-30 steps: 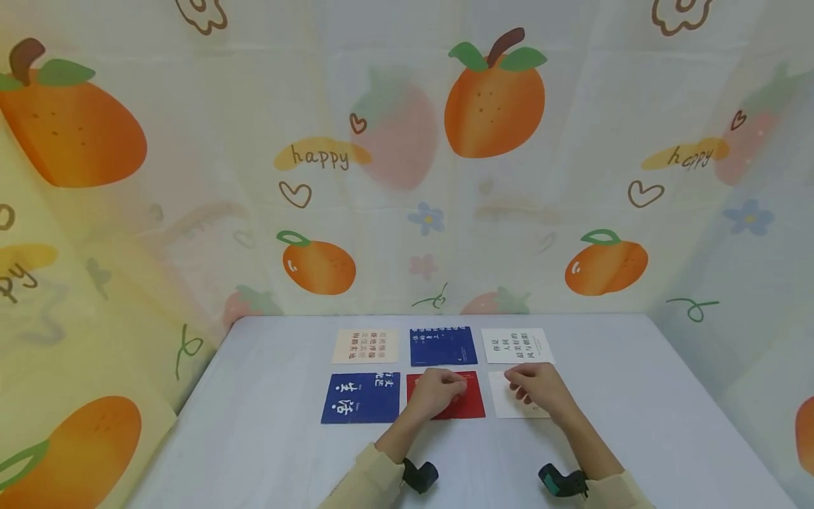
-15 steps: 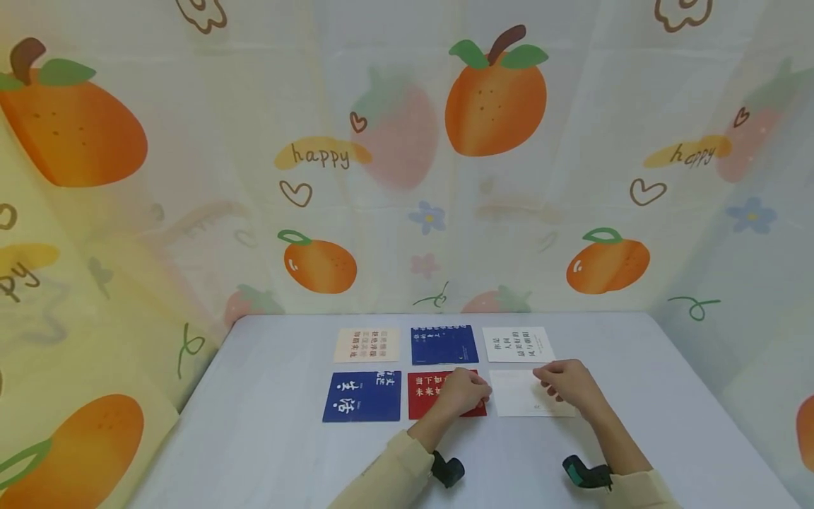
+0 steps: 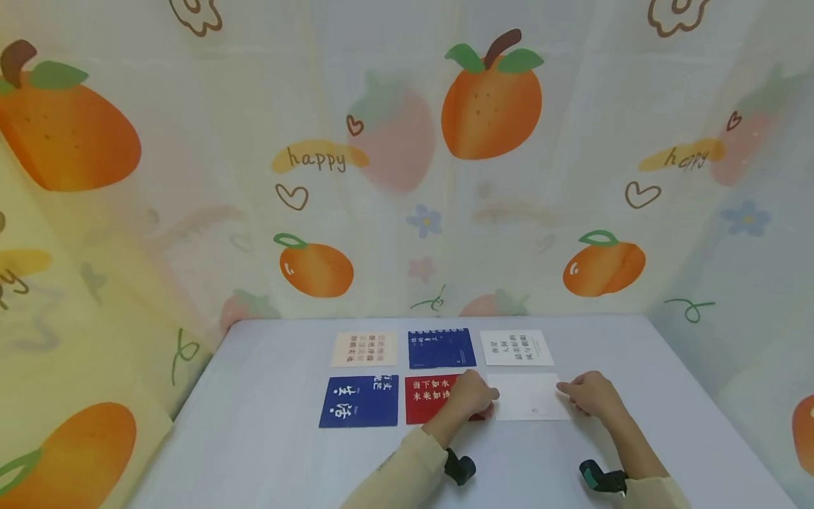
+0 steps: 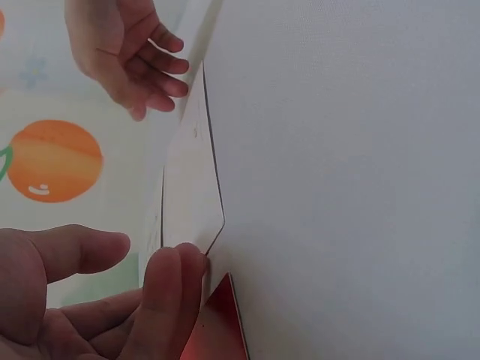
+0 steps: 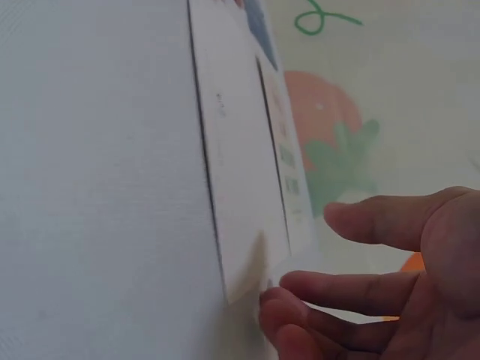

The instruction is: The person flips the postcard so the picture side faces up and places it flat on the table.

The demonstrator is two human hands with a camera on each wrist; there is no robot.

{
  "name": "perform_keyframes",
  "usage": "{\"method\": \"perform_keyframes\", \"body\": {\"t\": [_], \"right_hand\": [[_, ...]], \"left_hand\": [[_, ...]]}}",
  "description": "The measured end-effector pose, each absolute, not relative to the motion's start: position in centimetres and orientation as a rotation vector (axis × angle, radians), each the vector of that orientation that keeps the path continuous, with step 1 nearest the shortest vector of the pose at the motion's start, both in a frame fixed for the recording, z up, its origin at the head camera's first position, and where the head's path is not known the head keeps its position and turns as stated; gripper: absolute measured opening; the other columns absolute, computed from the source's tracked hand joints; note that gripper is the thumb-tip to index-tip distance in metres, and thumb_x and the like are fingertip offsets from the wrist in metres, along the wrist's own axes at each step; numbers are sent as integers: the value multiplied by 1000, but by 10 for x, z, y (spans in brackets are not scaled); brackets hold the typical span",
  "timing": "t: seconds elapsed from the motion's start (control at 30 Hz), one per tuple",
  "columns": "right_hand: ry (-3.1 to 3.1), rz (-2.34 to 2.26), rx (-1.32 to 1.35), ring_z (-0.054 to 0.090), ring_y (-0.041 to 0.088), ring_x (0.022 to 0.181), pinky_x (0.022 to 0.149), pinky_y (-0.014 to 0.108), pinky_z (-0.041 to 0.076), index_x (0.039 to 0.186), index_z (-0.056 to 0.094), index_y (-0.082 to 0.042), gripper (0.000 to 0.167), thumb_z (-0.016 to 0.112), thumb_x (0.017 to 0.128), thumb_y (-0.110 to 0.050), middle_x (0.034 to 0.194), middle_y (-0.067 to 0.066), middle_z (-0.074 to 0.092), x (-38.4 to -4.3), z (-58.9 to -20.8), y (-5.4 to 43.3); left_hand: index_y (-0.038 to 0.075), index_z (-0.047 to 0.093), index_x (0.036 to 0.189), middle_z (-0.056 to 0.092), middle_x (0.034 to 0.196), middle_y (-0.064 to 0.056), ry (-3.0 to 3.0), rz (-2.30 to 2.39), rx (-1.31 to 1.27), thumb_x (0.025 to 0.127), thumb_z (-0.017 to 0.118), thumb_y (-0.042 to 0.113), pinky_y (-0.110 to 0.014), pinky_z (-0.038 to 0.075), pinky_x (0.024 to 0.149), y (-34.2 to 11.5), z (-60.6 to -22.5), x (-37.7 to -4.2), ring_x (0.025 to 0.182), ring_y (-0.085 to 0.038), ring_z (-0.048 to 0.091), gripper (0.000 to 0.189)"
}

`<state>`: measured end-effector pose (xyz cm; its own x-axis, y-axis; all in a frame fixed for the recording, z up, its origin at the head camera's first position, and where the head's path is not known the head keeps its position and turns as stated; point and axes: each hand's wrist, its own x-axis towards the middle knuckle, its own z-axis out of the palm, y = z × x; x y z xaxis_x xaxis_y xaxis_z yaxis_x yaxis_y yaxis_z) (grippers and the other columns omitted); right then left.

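A white card (image 3: 528, 397) with a tiny mark lies flat on the table, in the front row at right. By its left edge is my left hand (image 3: 468, 396), which partly covers the red card (image 3: 425, 404) beside it. In the left wrist view the left thumb stands apart from the fingers (image 4: 171, 296), whose tips are at the white card's corner. My right hand (image 3: 596, 396) is at the white card's right edge. Its thumb and fingers (image 5: 349, 292) are spread apart in the right wrist view, with the fingertips close beside the card's end.
A blue card (image 3: 359, 403) lies left of the red one. Behind stand in a row a beige card (image 3: 364, 350), another blue card (image 3: 441, 350) and a white card with dark writing (image 3: 517, 348). A fruit-printed curtain (image 3: 407, 247) hangs behind the table (image 3: 267, 424).
Both hands have moved to the right. The left went from over the red card to the white card's left edge; the right went from above that card to its right edge.
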<state>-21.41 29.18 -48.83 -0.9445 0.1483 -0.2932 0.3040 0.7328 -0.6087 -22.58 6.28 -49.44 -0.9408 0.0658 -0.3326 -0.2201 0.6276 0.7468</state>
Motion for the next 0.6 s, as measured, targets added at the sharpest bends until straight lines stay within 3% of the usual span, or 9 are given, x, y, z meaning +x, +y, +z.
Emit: {"method": "perform_keyframes", "body": {"t": [0.37, 0.47, 0.6], "right_hand": [[2592, -1158, 407, 58, 15, 59, 56, 26, 51, 96, 61, 14, 33, 60, 92, -18, 71, 10, 62, -217, -492, 296], [2589, -1158, 404, 58, 16, 59, 56, 26, 51, 97, 61, 14, 31, 64, 90, -16, 70, 10, 62, -216, -492, 296], [2600, -1155, 388, 57, 17, 58, 57, 27, 50, 94, 65, 12, 27, 68, 86, -13, 69, 9, 61, -216, -491, 295]], "left_hand": [[0, 62, 87, 66, 60, -7, 2374, 1298, -245, 86, 71, 17, -23, 53, 53, 61, -493, -232, 54, -16, 67, 19], [-4, 61, 106, 67, 62, -7, 2312, 1375, -263, 87, 70, 16, -23, 54, 54, 59, -496, -234, 54, -16, 68, 28], [-6, 49, 131, 67, 65, -8, 2250, 1455, -266, 88, 69, 15, -22, 54, 53, 56, -500, -236, 52, -14, 67, 51]]}}
